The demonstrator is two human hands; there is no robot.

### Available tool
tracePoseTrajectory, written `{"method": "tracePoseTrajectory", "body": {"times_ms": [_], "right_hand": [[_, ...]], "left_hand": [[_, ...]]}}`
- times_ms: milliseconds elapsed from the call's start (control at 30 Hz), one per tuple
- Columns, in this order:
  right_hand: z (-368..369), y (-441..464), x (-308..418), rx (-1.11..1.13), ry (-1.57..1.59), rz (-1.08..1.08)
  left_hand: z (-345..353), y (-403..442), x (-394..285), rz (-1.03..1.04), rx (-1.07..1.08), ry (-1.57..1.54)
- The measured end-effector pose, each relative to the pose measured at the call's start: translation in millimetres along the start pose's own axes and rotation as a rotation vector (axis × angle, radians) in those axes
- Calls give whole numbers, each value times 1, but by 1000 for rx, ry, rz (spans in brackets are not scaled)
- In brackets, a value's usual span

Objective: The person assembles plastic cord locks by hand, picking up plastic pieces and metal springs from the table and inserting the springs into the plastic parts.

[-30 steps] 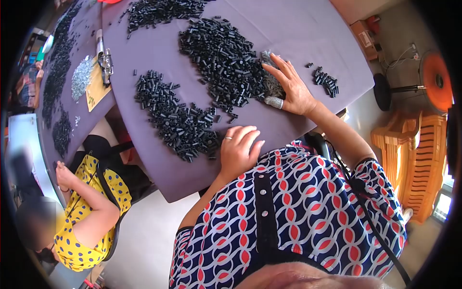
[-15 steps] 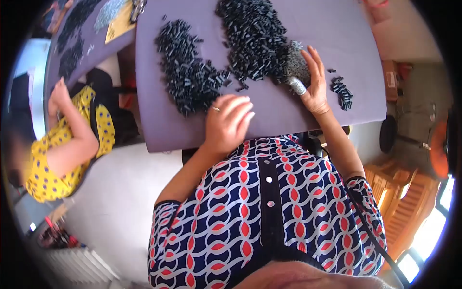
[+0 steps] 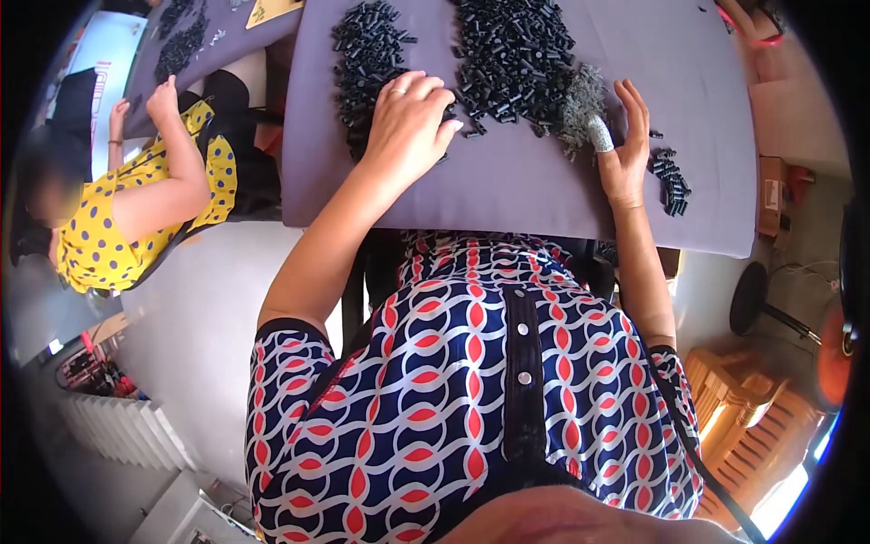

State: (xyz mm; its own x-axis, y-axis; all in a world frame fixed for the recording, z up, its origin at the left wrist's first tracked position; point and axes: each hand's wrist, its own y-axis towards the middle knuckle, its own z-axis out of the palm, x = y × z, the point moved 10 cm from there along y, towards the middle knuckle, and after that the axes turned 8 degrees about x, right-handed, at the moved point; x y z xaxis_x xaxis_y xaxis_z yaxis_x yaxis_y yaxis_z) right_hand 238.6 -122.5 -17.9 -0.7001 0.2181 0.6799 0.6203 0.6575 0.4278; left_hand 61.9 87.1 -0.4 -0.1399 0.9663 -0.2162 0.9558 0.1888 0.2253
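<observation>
On the left side of the purple-grey table cover (image 3: 517, 177) lies a pile of small black cylindrical pieces (image 3: 367, 41). My left hand (image 3: 408, 122) rests over its near end, fingers bent and thumb apart; its fingertips are partly hidden among the pieces. A bigger pile of the same black pieces (image 3: 512, 59) spreads across the middle. At its right edge sits a heap of fine grey bits (image 3: 584, 95). My right hand (image 3: 627, 150) stands on edge beside this heap, fingers raised and spread from a thumb wrapped in whitish covering. That thumb touches the heap's near side.
Right of my right hand lies a small group of black pieces (image 3: 671, 181). Another person in a yellow dotted garment (image 3: 136, 213) sits at a table on the left. A wooden chair (image 3: 752, 399) and a fan (image 3: 752, 297) stand to the right.
My left hand has moved forward onto the left pile, from its near edge. My right hand stays beside the grey heap, its thumb still against it. The camera view has shifted.
</observation>
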Motion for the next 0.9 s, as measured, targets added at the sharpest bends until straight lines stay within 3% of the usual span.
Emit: {"method": "tracePoseTrajectory", "body": {"times_ms": [333, 567, 767, 900], "right_hand": [[0, 1, -2, -19, 13, -3], [0, 2, -1, -12, 11, -32], [-1, 1, 2, -23, 12, 4], [-2, 3, 3, -29, 1, -9]], "left_hand": [[0, -8, 3, 5, 62, 21], [-7, 19, 3, 95, -35, -120], [6, 27, 2, 202, 84, -22], [-1, 16, 16, 154, 159, -58]]}}
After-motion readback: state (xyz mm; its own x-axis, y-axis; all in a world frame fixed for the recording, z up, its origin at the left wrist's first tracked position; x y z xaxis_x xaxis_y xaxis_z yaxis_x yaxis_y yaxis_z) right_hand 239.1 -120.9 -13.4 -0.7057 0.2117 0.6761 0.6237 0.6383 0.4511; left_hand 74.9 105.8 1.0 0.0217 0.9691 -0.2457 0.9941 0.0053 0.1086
